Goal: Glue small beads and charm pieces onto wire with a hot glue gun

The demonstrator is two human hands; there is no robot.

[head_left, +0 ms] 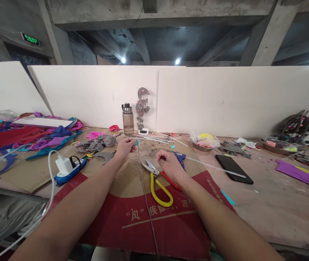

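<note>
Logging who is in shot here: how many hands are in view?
2. The left hand is near the far end of the grey string; the right hand is beside the scissors, close to the blue glue gun. No other hand shows.

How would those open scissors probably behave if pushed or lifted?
The scissors might pivot, since their blades stand apart. They seem unlikely to roll, with the broad yellow handle lying splayed. The metallic-looking blades suggest stiffness.
</note>
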